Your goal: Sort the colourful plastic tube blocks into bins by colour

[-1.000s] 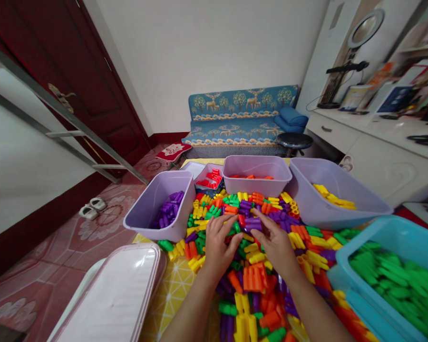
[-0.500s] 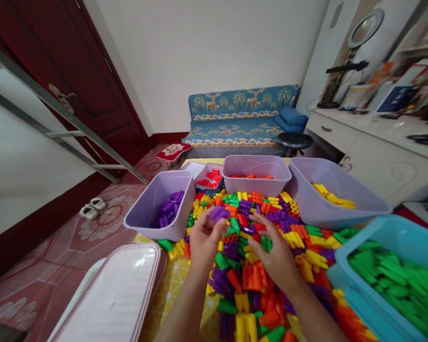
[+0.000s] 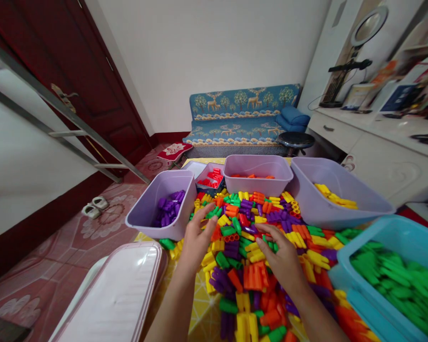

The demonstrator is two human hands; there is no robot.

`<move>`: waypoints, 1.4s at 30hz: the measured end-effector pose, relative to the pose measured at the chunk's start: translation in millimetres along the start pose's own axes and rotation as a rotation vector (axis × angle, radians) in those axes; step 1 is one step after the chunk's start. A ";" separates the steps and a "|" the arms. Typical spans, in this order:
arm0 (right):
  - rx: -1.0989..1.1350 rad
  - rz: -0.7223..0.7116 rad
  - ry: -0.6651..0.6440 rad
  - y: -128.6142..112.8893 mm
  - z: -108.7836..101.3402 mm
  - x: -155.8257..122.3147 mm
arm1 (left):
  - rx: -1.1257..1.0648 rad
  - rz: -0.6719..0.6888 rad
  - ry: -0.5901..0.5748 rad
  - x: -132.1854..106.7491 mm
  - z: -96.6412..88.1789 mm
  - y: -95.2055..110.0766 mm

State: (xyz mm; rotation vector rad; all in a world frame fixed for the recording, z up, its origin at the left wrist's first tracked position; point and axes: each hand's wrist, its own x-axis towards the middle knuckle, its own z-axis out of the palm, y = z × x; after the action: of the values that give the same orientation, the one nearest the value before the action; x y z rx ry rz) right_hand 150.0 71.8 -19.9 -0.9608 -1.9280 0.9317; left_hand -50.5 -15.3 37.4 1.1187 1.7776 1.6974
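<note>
Over a heap of glossy plastic tube blocks (image 3: 231, 247) on a yellow patterned cloth (image 3: 203, 304), the left hand (image 3: 198, 240) is hovering with its grip wide open, its fingers (image 3: 207, 216) spreading apart and holding nothing. The right hand (image 3: 281, 256) is curving down over the heap, its fingertips (image 3: 259, 241) reaching just beside a green block (image 3: 272, 246), though whether that grip is closing on anything cannot be told. The blocks are lying jumbled in yellow, orange, purple, green and red, their smooth cylinders joined side by side and showing hollow round ends. Around the heap, smooth lilac plastic bins are standing: one (image 3: 153, 199) is holding purple blocks, one (image 3: 258, 164) orange blocks and a wider one (image 3: 342, 190) yellow blocks. A turquoise plastic tub (image 3: 364, 247) is brimming with green blocks on the right, while a shiny white lid (image 3: 117, 294) with a pink rim is lying on the left.
</note>
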 end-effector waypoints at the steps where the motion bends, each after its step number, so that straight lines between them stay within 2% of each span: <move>1: -0.017 -0.007 -0.007 1.5 0.0 0.1 | 0.219 0.062 -0.008 1.3 3.2 -10.8; 3: -0.035 -0.023 -0.016 3.5 0.3 0.4 | 0.538 0.148 -0.056 3.8 9.6 -29.3; 5: -0.051 -0.037 -0.024 4.0 0.8 0.8 | 0.703 0.175 -0.132 5.6 15.8 -41.3; 8: -0.069 -0.058 -0.040 2.3 1.6 1.5 | 0.822 0.190 -0.191 6.8 22.5 -48.1; 11: -0.085 -0.078 -0.047 -0.1 2.6 2.4 | 0.840 0.224 -0.208 8.3 24.3 -50.2; 15: -0.093 -0.082 -0.062 -0.3 4.1 3.2 | 0.650 0.226 -0.156 10.1 25.0 -55.3; 19: -0.046 -0.049 -0.042 0.9 4.5 3.2 | 0.230 0.238 -0.024 6.9 32.3 -51.0; 21: -0.006 -0.018 -0.007 -1.7 3.8 3.5 | 0.030 0.211 0.005 3.6 37.8 -43.7; 24: 0.079 0.039 0.023 -12.1 2.1 4.3 | -0.253 0.084 -0.043 -1.9 45.9 -32.1; 26: 0.146 0.079 -0.014 -21.4 1.1 4.5 | -0.383 0.009 -0.111 -5.7 50.3 -26.7; 28: 0.199 0.133 -0.098 -29.3 0.5 4.0 | -0.413 -0.032 -0.174 -9.4 53.4 -24.3; 31: 0.233 0.203 -0.217 -32.2 0.0 3.1 | -0.317 -0.046 -0.205 -13.0 54.7 -25.8; 37: 0.136 0.204 -0.389 -11.3 -15.9 14.8 | -0.066 -0.005 -0.199 -12.2 51.8 -35.4; 39: 0.179 0.242 -0.320 -8.7 -27.3 24.5 | 0.012 0.014 -0.213 -11.9 52.0 -39.0; 40: 0.235 0.265 -0.208 -10.1 -33.2 29.9 | 0.041 0.031 -0.216 -11.9 52.5 -40.9; 42: 0.420 0.270 0.129 -17.4 -43.3 40.3 | 0.078 0.068 -0.223 -12.4 53.8 -44.6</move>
State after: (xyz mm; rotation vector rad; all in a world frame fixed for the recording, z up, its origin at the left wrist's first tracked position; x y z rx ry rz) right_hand 165.7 109.8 26.0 -1.0108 -1.4362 1.3310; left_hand -12.7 11.4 -16.5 1.3589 1.6950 1.4853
